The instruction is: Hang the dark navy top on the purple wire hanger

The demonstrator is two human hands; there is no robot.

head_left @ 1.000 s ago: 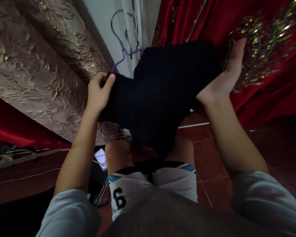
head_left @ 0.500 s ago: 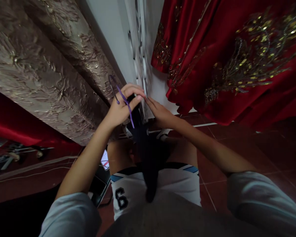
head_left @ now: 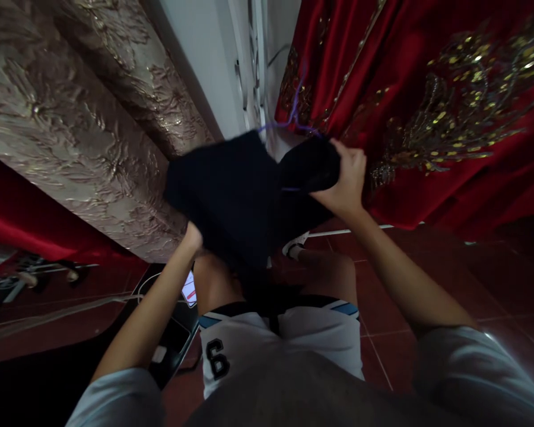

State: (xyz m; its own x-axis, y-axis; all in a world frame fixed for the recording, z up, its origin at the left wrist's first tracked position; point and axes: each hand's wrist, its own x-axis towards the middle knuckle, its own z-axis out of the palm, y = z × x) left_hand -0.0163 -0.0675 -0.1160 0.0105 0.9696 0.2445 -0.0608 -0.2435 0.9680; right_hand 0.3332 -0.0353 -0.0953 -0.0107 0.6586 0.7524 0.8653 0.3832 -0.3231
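Looking down from my head, I see the dark cloth [head_left: 231, 193] spread out wide; half a second ago it hung thin and my hands were close together. The purple hanger [head_left: 294, 114] went from the left over to the right, so now the wide part of the cloth lies open to me. The cloth is between my hands. My right hand [head_left: 346, 179] has its grip closed on the right edge, near the hanger. My left hand [head_left: 193, 239] is at the near left edge, but its fingers hide, so I can't tell its grip
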